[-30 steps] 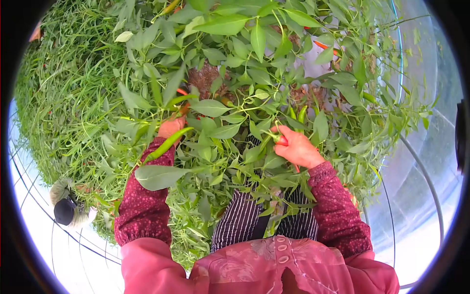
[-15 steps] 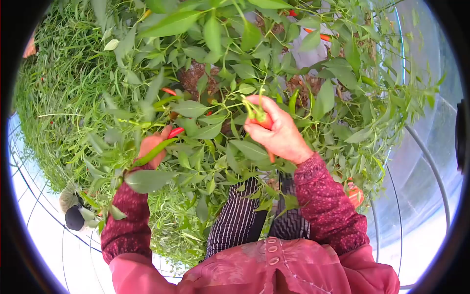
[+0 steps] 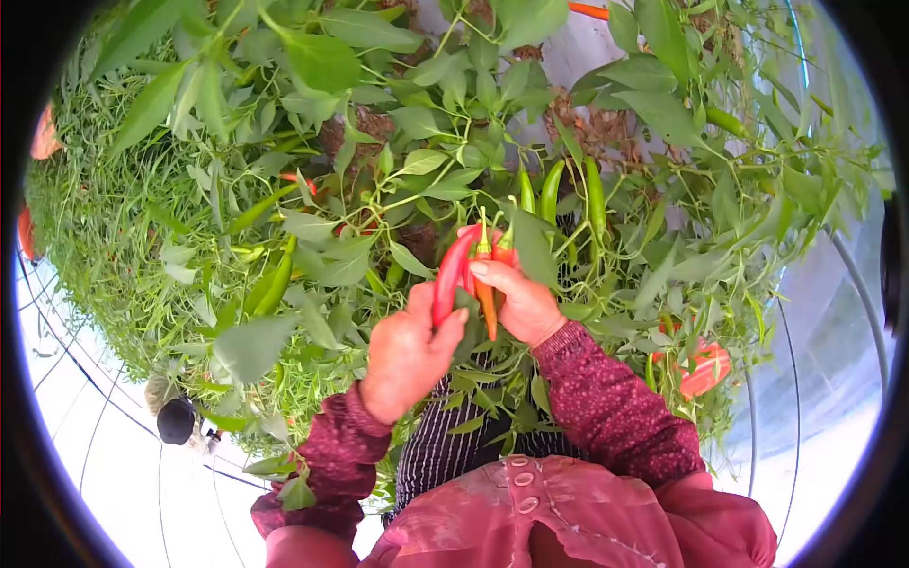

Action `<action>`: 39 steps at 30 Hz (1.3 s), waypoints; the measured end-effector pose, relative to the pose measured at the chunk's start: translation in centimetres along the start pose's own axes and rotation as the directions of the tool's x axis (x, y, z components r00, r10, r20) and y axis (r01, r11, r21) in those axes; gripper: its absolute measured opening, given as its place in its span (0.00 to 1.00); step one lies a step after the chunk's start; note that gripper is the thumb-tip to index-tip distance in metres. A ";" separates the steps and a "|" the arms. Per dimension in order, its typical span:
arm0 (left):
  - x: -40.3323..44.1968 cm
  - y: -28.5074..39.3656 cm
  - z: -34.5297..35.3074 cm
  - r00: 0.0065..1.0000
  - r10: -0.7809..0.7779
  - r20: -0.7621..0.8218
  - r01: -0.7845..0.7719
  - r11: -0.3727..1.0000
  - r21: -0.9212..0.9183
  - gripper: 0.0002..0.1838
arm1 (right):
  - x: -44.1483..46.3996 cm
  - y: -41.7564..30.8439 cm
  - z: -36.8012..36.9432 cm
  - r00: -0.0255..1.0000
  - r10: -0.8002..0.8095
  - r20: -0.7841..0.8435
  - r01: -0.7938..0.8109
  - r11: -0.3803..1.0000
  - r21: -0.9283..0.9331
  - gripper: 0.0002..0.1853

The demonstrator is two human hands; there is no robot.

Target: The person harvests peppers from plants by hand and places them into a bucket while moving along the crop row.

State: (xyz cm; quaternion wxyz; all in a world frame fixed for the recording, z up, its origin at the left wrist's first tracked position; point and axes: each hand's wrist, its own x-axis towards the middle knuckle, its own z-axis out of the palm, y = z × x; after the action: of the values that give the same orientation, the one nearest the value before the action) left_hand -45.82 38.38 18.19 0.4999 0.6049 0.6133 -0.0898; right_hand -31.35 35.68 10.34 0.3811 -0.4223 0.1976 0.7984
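Note:
In the head view, my left hand [image 3: 402, 355] pinches a bright red chili pepper [image 3: 453, 276] between thumb and fingers. Close beside it, my right hand [image 3: 525, 305] is closed around several chili peppers; an orange-red chili [image 3: 487, 301] hangs point down from this bunch, with green stems sticking up. The two hands nearly meet in front of my body. Leaves of the chili plant [image 3: 421, 163] surround them, and one leaf partly covers the right hand's bunch. Green chilies [image 3: 595, 201] hang just beyond my right hand.
Dense green plants spread to the left, with more green chilies [image 3: 276, 276] among them. A red-orange object [image 3: 706, 369] lies at the right, its kind unclear. Clear plastic sheeting with a curved pole [image 3: 864, 293] stands at the far right. A black rounded thing [image 3: 176, 420] shows lower left.
My left hand has come from the foliage at left to beside my right hand, bringing a red chili. My right hand has lowered slightly, still holding its chilies. The view has shifted.

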 end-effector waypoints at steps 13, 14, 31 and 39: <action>-0.1 -4.7 -1.6 0.947 -0.178 -0.267 0.077 0.934 -0.350 0.11 | 0.1 -0.7 -1.9 0.995 -0.072 0.066 0.072 0.997 0.013 0.26; 0.0 -6.6 -3.0 0.932 -0.188 -0.309 0.111 0.962 -0.251 0.11 | 0.1 -1.0 -2.0 0.988 -0.104 0.115 0.084 0.981 0.173 0.27; 4.7 -25.9 2.6 0.857 -0.430 0.283 0.433 0.900 0.055 0.16 | 0.2 -0.4 -3.6 0.880 -0.140 0.454 -0.115 0.865 0.489 0.34; 6.0 -27.4 5.4 0.935 -0.295 0.198 0.206 0.904 0.374 0.16 | 0.5 -0.3 -3.7 0.939 0.014 0.344 -0.119 0.951 0.285 0.33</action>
State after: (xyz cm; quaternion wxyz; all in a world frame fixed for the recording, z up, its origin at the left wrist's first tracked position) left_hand -64.54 31.52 -2.31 0.4425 0.5828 0.5931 -0.3360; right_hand -29.38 33.73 7.87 0.4417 -0.2087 0.2631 0.8319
